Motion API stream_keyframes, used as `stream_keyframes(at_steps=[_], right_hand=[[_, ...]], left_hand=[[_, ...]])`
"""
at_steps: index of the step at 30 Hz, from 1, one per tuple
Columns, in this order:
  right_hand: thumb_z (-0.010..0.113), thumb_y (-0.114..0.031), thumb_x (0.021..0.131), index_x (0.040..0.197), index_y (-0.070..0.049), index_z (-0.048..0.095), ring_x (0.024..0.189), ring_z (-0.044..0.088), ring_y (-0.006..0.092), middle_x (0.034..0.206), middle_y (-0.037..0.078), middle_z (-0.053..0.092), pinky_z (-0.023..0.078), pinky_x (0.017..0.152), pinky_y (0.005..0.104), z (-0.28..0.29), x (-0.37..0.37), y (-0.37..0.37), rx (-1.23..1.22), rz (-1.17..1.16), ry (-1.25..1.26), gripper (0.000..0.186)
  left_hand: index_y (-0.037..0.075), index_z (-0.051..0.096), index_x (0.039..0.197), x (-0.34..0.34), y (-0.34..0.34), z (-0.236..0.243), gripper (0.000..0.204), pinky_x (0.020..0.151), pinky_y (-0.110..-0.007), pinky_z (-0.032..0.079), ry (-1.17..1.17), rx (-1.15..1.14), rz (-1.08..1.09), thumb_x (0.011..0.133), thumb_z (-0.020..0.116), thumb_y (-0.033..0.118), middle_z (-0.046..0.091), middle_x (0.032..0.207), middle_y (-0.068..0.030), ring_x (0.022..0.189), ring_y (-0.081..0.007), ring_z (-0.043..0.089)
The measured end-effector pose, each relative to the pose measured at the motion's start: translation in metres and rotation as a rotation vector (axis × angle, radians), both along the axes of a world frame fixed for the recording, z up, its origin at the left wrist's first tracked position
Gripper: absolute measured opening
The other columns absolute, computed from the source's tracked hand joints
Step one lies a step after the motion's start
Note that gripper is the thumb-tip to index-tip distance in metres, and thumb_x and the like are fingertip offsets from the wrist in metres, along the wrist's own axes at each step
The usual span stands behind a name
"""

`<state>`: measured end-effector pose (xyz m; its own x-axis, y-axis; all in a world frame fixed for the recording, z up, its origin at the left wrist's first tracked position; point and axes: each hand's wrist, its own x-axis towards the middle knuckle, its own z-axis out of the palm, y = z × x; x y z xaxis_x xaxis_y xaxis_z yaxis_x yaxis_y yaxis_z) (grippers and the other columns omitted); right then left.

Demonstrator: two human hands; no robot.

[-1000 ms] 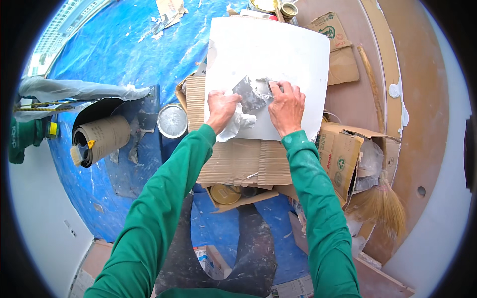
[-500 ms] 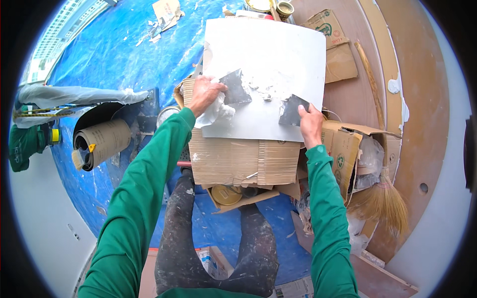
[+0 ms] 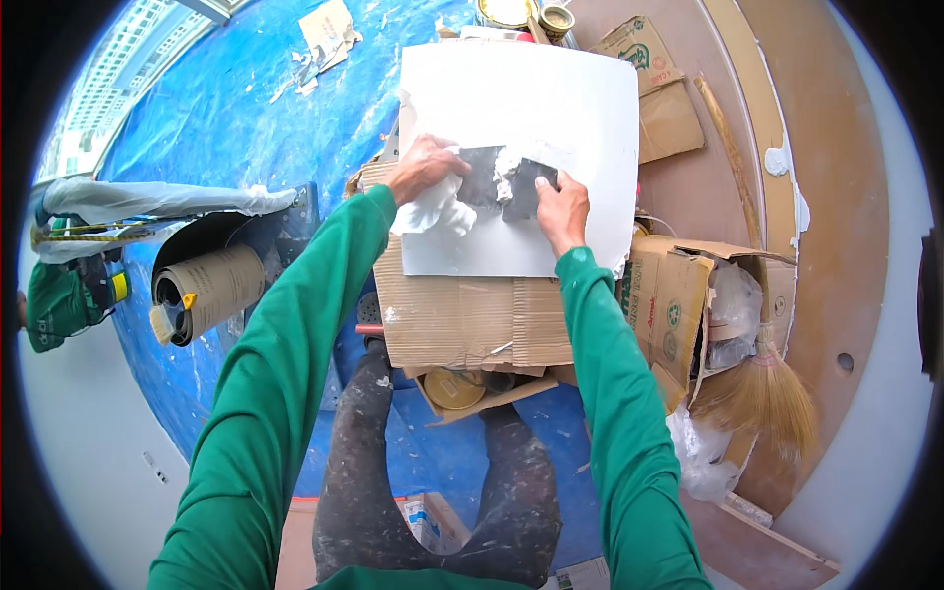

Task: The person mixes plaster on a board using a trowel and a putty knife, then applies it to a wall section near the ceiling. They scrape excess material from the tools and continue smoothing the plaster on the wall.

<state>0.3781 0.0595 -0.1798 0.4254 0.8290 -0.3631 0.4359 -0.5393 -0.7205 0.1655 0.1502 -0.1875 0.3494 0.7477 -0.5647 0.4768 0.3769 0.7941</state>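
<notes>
My left hand [image 3: 427, 167] is closed on a dark, flat putty scraper [image 3: 481, 180] that lies against a white board [image 3: 521, 93]. A crumpled white wad [image 3: 433, 208], which may be plastic or cloth, hangs below the same hand. In my right hand [image 3: 562, 210] is a second dark putty scraper [image 3: 528, 193], its thumb pressed on the blade. The two blades almost meet near the board's middle. White putty [image 3: 505, 173] is bunched between their edges. The board rests on a cardboard box [image 3: 457, 315] in front of my legs.
Blue sheeting [image 3: 246, 98] covers the floor at left. A rolled brown sheet [image 3: 218, 290] with a brush lies there. To the right stand an open carton [image 3: 659, 305] with plastic inside and a straw broom [image 3: 757, 398]. Cans [image 3: 557, 20] sit behind the board. A person in green [image 3: 69, 295] is at far left.
My right hand has moved left and slightly up with its scraper, closing the gap to the left one. The putty spread between the blades is now gathered. My left hand has shifted a little right.
</notes>
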Motion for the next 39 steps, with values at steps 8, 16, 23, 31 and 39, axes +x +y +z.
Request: stream_keyframes(at_steps=[8, 16, 23, 31, 39], right_hand=[[0.059, -0.001, 0.089, 0.114, -0.009, 0.068, 0.097, 0.064, 0.0311, 0.11, 0.015, 0.064, 0.051, 0.085, 0.0376, 0.069, -0.048, -0.089, 0.479, -0.009, -0.006, 0.028], [0.05, 0.019, 0.065, 0.122, -0.016, 0.067, 0.118, 0.055, 0.0333, 0.126, 0.015, 0.053, 0.049, 0.096, 0.0388, 0.083, -0.049, -0.13, 0.575, 0.25, -0.184, 0.069], [0.052, 0.016, 0.067, 0.118, -0.013, 0.067, 0.109, 0.059, 0.032, 0.124, 0.014, 0.055, 0.051, 0.09, 0.0391, 0.061, -0.002, -0.133, 0.461, 0.395, -0.348, 0.06], [0.053, -0.005, 0.081, 0.111, -0.012, 0.067, 0.104, 0.058, 0.0304, 0.112, 0.011, 0.062, 0.042, 0.092, 0.0422, 0.027, -0.008, 0.016, 0.297, 0.397, -0.724, 0.034], [0.056, -0.008, 0.083, 0.11, -0.015, 0.067, 0.104, 0.057, 0.0306, 0.108, 0.011, 0.063, 0.043, 0.091, 0.0442, 0.021, -0.068, -0.071, 0.232, 0.573, -0.645, 0.03]], left_hand=[[-0.005, 0.066, 0.102, -0.014, -0.092, 0.051, 0.029, 0.074, -0.027, 0.048, -0.368, -0.306, 0.312, 0.077, 0.07, 0.009, 0.066, 0.087, -0.0088, 0.083, -0.0153, 0.06], [-0.008, 0.056, 0.116, -0.031, -0.103, 0.088, 0.04, 0.076, -0.027, 0.051, -0.629, -0.403, 0.514, 0.081, 0.07, 0.004, 0.064, 0.099, -0.0086, 0.086, -0.0134, 0.06], [-0.009, 0.058, 0.115, -0.044, -0.078, 0.115, 0.039, 0.06, -0.026, 0.054, -0.615, -0.239, 0.49, 0.081, 0.071, 0.006, 0.067, 0.087, -0.009, 0.07, -0.0128, 0.064], [-0.004, 0.061, 0.112, -0.093, -0.092, 0.131, 0.033, 0.067, -0.025, 0.055, -0.604, -0.192, 0.54, 0.082, 0.071, 0.006, 0.068, 0.09, -0.0071, 0.072, -0.0111, 0.065], [-0.002, 0.056, 0.12, -0.149, -0.148, 0.147, 0.034, 0.075, -0.026, 0.054, -0.649, -0.206, 0.716, 0.09, 0.065, 0.011, 0.067, 0.1, -0.006, 0.084, -0.0102, 0.065]])
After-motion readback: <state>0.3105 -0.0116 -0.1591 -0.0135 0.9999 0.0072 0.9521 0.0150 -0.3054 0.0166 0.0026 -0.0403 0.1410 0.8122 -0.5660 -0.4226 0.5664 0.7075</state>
